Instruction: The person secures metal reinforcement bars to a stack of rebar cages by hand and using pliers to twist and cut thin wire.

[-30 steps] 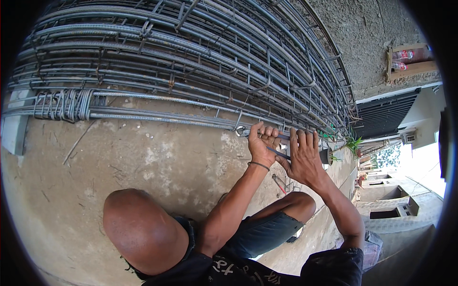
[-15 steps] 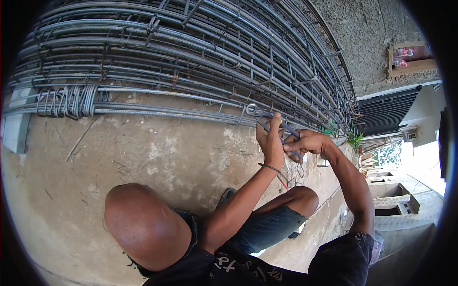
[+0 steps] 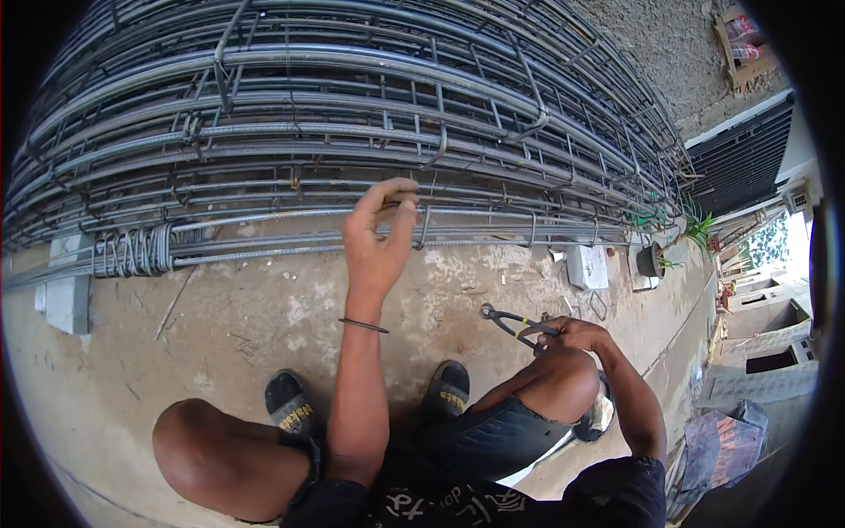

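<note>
My left hand (image 3: 377,242) reaches up to the front bars of a long steel rebar cage (image 3: 334,132). Its fingers curl toward the thumb in a pinch; whatever is between the tips is too small to make out. A thin wire (image 3: 432,183) stands up from the bars just right of these fingertips. Beside my right knee, my right hand (image 3: 572,333) is closed round the handles of dark tying pincers (image 3: 510,321) with yellow marks. The round pincer head points left over the concrete, apart from the bars.
Coiled wire (image 3: 134,251) wraps the bars at the left, above a pale block (image 3: 69,299). Another block (image 3: 587,267) and a potted plant (image 3: 651,260) stand at the right. My sandalled feet (image 3: 445,392) rest on the concrete floor (image 3: 229,326). Far right lies a printed sack (image 3: 720,449).
My left hand has left the pincers and moved left to the bars. The right hand has lowered the pincers toward my right knee. The view has shifted, and both feet now show.
</note>
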Motion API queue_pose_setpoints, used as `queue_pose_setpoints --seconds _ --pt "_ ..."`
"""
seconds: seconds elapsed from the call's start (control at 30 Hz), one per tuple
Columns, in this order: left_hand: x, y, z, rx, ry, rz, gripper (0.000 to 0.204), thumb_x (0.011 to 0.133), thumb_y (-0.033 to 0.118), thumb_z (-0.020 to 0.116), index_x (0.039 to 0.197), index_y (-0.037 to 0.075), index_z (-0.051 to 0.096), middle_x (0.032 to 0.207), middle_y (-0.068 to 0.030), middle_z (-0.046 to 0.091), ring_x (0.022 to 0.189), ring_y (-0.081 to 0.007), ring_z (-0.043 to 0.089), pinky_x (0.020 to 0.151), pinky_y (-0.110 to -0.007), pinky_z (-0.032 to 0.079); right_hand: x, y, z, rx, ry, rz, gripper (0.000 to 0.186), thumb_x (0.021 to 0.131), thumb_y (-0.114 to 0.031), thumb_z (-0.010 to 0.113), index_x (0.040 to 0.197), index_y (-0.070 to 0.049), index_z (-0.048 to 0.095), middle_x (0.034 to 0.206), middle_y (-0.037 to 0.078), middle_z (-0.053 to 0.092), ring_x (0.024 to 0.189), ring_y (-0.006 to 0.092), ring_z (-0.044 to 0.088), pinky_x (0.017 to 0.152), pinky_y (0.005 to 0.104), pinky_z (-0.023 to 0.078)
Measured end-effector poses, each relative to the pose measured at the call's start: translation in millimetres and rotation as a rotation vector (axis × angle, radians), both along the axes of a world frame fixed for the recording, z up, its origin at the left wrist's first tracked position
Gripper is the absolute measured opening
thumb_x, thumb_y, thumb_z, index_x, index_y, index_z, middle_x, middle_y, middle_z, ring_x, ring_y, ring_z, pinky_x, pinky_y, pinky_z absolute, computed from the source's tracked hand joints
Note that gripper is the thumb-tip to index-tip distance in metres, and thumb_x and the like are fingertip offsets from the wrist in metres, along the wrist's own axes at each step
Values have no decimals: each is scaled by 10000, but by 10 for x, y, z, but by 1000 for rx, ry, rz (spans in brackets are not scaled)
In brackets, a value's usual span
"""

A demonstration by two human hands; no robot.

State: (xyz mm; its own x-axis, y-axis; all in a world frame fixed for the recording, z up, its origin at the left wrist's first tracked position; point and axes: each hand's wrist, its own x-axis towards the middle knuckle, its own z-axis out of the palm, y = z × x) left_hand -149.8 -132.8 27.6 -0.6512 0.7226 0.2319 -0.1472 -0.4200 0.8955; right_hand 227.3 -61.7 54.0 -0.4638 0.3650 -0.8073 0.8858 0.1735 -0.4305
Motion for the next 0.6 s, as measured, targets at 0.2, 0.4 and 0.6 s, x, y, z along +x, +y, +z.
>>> queue_pose_setpoints --seconds 0.2,0.4,0.6 --pt "-411 -76 -112 -433 576 -280 121 739 25 658 859 13 651 718 -25 652 635 -122 611 537 -253 449 -29 -458 -1174 -49 175 -164 340 896 -263 617 1173 -66 598 917 93 645 861 163 586 780 304 466" --pt "-128 -531 -1238 -498 -290 -681 255 877 183 488 942 -18 631 805 -125 652 748 -203 643 613 -294 490 -1058 -243 -1018 575 886 -283 348 765 -244 734 1033 -40 646 945 147 620 881 312 578 786 393 478" --pt "39 169 -2059 -38 -1050 -279 410 910 247 397 1156 -57 524 1125 -225 580 1097 -336 543 952 -533 432 -2109 103 -404 1264 840 -107 398 759 -255 716 1048 2 624 1002 122 596 1025 306 526 978 542 322"
